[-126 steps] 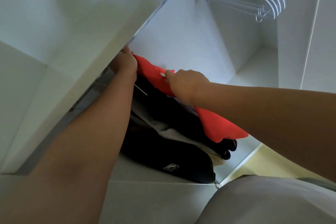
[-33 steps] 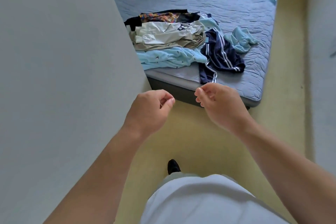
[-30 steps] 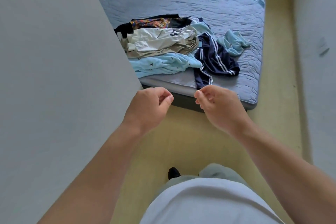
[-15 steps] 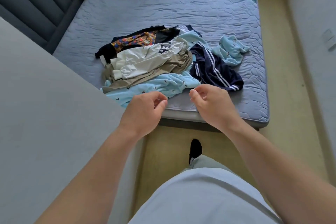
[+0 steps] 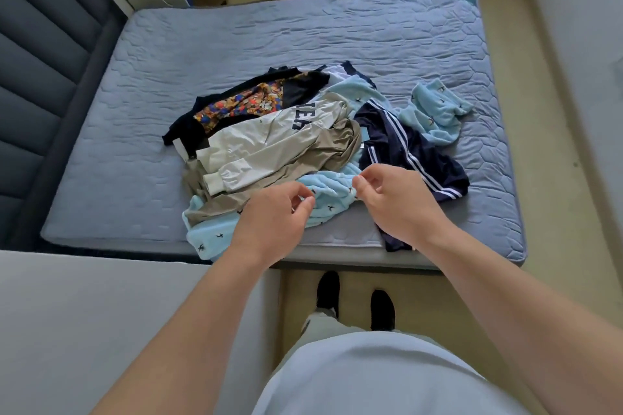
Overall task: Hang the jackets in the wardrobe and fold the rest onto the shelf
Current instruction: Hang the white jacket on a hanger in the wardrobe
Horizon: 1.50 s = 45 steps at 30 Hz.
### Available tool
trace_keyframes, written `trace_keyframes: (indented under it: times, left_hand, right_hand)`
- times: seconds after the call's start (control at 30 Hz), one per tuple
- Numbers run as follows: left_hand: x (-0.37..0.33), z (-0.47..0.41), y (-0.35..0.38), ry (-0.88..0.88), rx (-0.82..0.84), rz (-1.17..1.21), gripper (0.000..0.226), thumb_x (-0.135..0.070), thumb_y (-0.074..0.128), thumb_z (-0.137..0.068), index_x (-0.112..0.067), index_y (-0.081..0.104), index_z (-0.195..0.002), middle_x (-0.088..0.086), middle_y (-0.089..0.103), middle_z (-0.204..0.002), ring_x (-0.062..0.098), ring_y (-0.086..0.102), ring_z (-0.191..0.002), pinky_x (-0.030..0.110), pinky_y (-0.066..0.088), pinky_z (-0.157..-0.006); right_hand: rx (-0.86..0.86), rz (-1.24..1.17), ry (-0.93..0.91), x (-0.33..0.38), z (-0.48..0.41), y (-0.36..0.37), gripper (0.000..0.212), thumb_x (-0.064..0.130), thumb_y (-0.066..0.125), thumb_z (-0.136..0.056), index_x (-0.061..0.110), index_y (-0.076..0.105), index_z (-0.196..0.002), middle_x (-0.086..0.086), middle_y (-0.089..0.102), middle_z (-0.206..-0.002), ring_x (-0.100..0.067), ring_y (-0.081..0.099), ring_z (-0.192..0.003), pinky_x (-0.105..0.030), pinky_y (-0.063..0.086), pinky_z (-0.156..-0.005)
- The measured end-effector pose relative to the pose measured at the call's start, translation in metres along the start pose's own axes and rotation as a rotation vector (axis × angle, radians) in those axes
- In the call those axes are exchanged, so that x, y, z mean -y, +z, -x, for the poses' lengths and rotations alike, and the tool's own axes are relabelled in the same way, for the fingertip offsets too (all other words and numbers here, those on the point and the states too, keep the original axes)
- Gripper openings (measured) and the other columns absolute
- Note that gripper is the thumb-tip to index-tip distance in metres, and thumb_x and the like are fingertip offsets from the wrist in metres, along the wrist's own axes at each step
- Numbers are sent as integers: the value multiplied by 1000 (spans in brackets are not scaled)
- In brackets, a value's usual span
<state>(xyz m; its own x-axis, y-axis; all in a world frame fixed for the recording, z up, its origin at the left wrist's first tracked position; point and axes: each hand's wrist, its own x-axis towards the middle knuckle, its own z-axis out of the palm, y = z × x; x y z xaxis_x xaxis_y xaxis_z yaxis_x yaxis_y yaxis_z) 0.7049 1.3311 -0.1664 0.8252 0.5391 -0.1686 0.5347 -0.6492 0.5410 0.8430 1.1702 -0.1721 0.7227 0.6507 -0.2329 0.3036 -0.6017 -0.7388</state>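
Lying heaped on the near half of the mattress [image 5: 236, 44], well apart from the padded headboard [image 5: 33, 77] at the left: mixed clothes, unfolded.
- Cream and khaki jacket [image 5: 269, 141], dark letters on the chest; long axis running near-left to far-right, ribbed cuff pointing near-left.
- Black garment with a bright patterned panel [image 5: 242, 104], tucked behind the jacket, lying on the same slant.
- Navy striped garment [image 5: 404, 145], running far-centre to near-right, one end draping over the mattress's near edge.
- Light blue fleece garment [image 5: 332, 194], stretched left to right along the near edge, left end hanging over it.
- Second light blue piece [image 5: 435, 111], bunched at the far right of the heap.

Hovering over the fleece, both forearms reaching forward, backs up: left hand [image 5: 273, 222] and right hand [image 5: 397, 205], close together, fingers loosely curled with thumbs near the fingertips, gripping nothing; contact with the cloth not discernible.

Standing at the foot of the bed: two dark-clad feet [image 5: 328, 290].
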Motion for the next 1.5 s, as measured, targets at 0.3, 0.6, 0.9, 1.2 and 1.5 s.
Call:
trace_keyframes:
  times: [0.3,0.6,0.9,1.2,1.5]
  left_hand:
    - [94,-141,36,-147,195,-151,21,-30,54,-97,-21,70,-108,-1,71,-102,20,64,-93,38,55,-83]
    - [257,-279,128,-369,303,-218,40,-20,55,-93,-9,56,-131,13,61,-131,33,59,-117,36,46,-90]
    - [388,-383,190,-385,394,-352,62,-12,53,-92,-9,32,-149,7,26,-161,38,50,-130,43,44,-103]
    - [444,-424,223,-430,416,-253,46,-13,52,-88,-13,42,-133,16,57,-131,40,53,-121,46,46,-102]
    - [362,-385,211,-260,371,16,11,-19,48,-81,-13,55,-76,8,58,-78,32,56,-81,35,33,-66]
  right_hand:
    - [-15,59,200,1,-78,33,28,34,47,-102,16,68,-101,1,70,-95,-19,63,-91,-41,53,-84]
    - [89,126,300,-42,-206,150,34,26,33,-107,9,62,-115,-7,68,-106,-29,59,-100,-44,49,-86]
    - [185,84,380,-95,-263,265,31,32,35,-107,15,62,-104,1,67,-93,-21,61,-90,-38,49,-76]
    - [265,96,433,-114,-270,305,27,36,38,-106,23,61,-110,6,66,-98,-16,59,-91,-37,50,-80]
    - [296,6,549,-100,-265,291,30,36,40,-105,19,63,-112,2,68,-104,-17,61,-96,-37,52,-85]
